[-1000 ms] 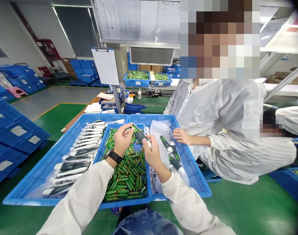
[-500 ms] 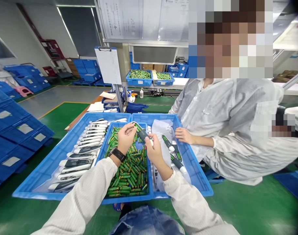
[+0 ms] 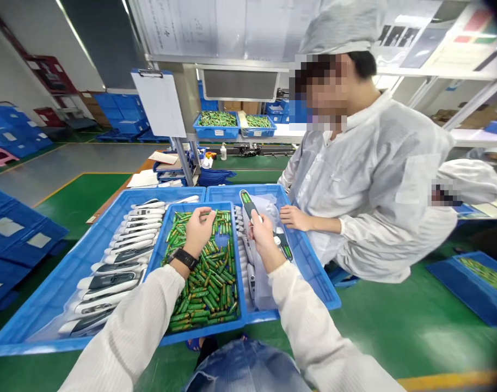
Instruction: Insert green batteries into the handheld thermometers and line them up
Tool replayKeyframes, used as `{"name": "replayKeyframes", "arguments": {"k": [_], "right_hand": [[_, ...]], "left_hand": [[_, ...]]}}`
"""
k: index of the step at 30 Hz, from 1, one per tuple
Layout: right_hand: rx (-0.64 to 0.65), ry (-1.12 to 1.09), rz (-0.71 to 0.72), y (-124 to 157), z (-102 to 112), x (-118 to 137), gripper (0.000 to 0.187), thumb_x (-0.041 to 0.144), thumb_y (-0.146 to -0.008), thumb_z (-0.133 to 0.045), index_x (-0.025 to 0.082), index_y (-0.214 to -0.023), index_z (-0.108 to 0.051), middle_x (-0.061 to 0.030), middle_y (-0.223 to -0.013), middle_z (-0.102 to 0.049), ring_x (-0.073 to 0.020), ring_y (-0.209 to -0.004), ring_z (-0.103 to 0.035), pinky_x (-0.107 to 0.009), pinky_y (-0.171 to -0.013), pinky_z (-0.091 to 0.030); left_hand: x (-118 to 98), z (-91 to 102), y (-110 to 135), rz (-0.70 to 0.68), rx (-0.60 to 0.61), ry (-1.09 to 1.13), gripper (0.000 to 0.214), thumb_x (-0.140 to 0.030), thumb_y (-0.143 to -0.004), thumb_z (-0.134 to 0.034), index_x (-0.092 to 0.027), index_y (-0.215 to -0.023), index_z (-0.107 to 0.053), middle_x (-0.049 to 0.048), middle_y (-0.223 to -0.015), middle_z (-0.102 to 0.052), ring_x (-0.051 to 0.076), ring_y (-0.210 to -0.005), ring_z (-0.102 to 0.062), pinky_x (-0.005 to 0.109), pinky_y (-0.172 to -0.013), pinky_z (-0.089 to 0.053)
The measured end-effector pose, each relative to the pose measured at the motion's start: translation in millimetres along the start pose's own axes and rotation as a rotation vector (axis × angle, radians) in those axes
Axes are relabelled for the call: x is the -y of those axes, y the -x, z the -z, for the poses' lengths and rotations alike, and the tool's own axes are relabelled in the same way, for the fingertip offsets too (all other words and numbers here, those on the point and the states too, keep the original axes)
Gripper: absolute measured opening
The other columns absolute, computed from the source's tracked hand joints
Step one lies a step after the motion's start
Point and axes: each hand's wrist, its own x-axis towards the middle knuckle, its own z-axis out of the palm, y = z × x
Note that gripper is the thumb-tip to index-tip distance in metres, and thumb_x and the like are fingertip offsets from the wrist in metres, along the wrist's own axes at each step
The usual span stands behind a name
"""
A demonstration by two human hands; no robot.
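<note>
My left hand (image 3: pixel 198 230), with a black watch on the wrist, hovers over a small blue bin (image 3: pixel 233 260) heaped with green batteries (image 3: pixel 205 280). Its fingers are curled in a pinch right at the pile, and what they hold is hidden. My right hand (image 3: pixel 261 235) grips a grey and white handheld device (image 3: pixel 249 204), held upright with green batteries showing in its open back. It is above the right blue tray (image 3: pixel 316 272), which is lined with a white bag (image 3: pixel 268 205) and holds more such devices.
A large blue tray (image 3: pixel 79 261) on the left holds rows of white and grey devices (image 3: pixel 128 245). A person in a white coat sits across on the right, one hand (image 3: pixel 292 218) resting in the right tray. Blue crates stand at left; a clipboard (image 3: pixel 160 103) and battery bins (image 3: pixel 216 124) behind.
My hands have parted. The right one carried the device to the right over the lined tray, and the left one dropped to the battery pile. My view swung slightly right and up.
</note>
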Motion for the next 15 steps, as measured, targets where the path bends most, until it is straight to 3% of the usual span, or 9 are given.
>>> {"name": "replayKeyframes", "arguments": {"k": [3, 6, 10, 15], "right_hand": [[-0.176, -0.087, -0.221, -35, 18, 5, 0.025, 0.034, -0.096, -0.056, 0.022, -0.079, -0.042, 0.0084, -0.051, -0.047, -0.0063, -0.033, -0.033, -0.018, -0.033, -0.027], [-0.32, -0.116, -0.308, -62, 38, 3, 0.025, 0.028, -0.096, -0.057, 0.021, -0.076, -0.043, 0.008, -0.048, -0.045, -0.0061, -0.032, -0.034, -0.018, -0.033, -0.031], [-0.44, -0.167, -0.343, -82, 54, -7, 0.022, 0.026, -0.094, -0.059, 0.019, -0.078, -0.046, 0.0057, -0.053, -0.05, -0.0072, -0.035, -0.041, -0.018, -0.035, -0.039], [-0.503, -0.208, -0.245, -90, 56, -17, 0.013, 0.013, -0.093, -0.056, 0.019, -0.086, -0.047, 0.0069, -0.06, -0.052, -0.0057, -0.047, -0.055, -0.013, -0.046, -0.049]], "left_hand": [[6, 4.1, -1, -0.078, 0.276, -0.424, 0.025, -0.042, -0.082, -0.061, -0.019, -0.09, -0.065, 0.0082, -0.091, -0.071, 0.024, -0.085, -0.067, 0.04, -0.085, -0.055], [10, 5.9, 0, -0.263, 0.457, -0.744, 0.027, -0.039, -0.082, -0.057, -0.019, -0.095, -0.068, 0.0113, -0.099, -0.068, 0.028, -0.094, -0.065, 0.043, -0.093, -0.051], [8, 8.5, 2, -0.321, 0.48, -0.927, 0.042, -0.046, -0.085, -0.053, -0.016, -0.111, -0.067, 0.0153, -0.107, -0.064, 0.032, -0.102, -0.063, 0.044, -0.097, -0.05], [6, 14.5, 1, -0.291, 0.412, -1.061, 0.056, -0.053, -0.086, -0.049, -0.012, -0.121, -0.063, 0.0194, -0.111, -0.062, 0.036, -0.108, -0.06, 0.047, -0.096, -0.049]]}}
